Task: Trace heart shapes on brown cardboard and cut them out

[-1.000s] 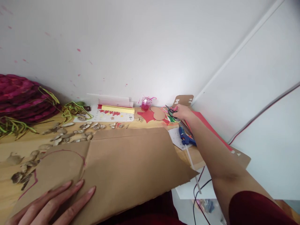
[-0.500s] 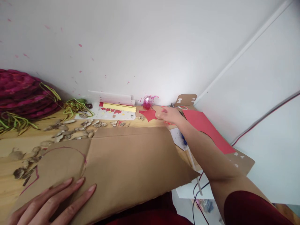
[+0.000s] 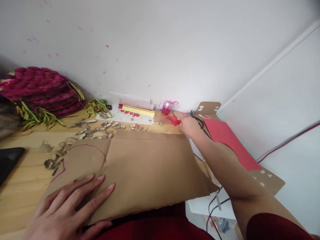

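My left hand [image 3: 72, 203] lies with fingers spread on a large sheet of brown cardboard [image 3: 150, 163], which has a fold and a purple curved outline drawn on its left part. Stretched out to the back, my right hand [image 3: 188, 126] has its fingers closed at the edge of a small red paper cutout [image 3: 174, 120], slightly blurred. The fingertips are partly hidden. Just behind that hand lie dark-handled scissors [image 3: 197, 119]. A clear cup of pink liquid [image 3: 167, 108] stands by the wall, near the cutout.
Several dried shells or pods [image 3: 92, 131] lie behind the cardboard. A magenta braided bundle [image 3: 47, 90] with green cords sits at left. A yellow strip [image 3: 138, 110] rests on white paper. Red sheet [image 3: 232, 143] lies at right; dark cables [image 3: 212, 213] hang below.
My right hand has closed on the red cutout and shifted it toward the right. The scissors have come into view behind the hand. My left hand stays on the cardboard; the view has turned left.
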`<state>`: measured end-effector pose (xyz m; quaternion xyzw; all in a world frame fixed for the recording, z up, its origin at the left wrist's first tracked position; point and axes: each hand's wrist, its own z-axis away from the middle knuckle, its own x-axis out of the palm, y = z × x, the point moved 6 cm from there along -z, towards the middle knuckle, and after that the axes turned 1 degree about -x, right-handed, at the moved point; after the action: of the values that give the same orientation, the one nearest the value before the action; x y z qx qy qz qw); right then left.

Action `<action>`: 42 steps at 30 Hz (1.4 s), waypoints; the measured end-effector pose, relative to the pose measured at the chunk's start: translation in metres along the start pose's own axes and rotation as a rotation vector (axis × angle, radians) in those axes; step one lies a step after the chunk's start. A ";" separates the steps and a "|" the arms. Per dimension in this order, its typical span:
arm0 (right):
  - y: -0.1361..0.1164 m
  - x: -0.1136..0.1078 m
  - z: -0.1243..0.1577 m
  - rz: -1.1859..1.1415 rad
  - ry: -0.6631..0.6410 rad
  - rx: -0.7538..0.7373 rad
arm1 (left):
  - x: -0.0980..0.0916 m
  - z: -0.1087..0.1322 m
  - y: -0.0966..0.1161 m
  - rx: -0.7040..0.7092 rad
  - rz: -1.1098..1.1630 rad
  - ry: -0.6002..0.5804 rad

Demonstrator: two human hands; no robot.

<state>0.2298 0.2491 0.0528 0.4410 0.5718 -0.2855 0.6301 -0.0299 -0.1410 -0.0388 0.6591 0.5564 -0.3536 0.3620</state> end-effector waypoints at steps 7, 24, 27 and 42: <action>0.037 -0.015 0.013 -0.042 0.128 0.148 | -0.015 -0.012 0.011 0.074 0.030 -0.055; -0.036 -0.049 0.142 -0.616 0.768 -0.179 | -0.029 -0.017 0.014 -0.149 0.261 -0.136; -0.104 -0.041 0.197 -0.589 0.626 -0.616 | -0.033 -0.016 0.010 -0.232 0.340 -0.159; -0.156 -0.030 0.238 -0.638 0.360 -1.030 | -0.035 -0.018 0.011 -0.121 0.411 -0.100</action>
<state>0.2012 -0.0352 0.0361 -0.0698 0.8364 -0.0688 0.5392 -0.0226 -0.1430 0.0013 0.7172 0.4120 -0.2707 0.4926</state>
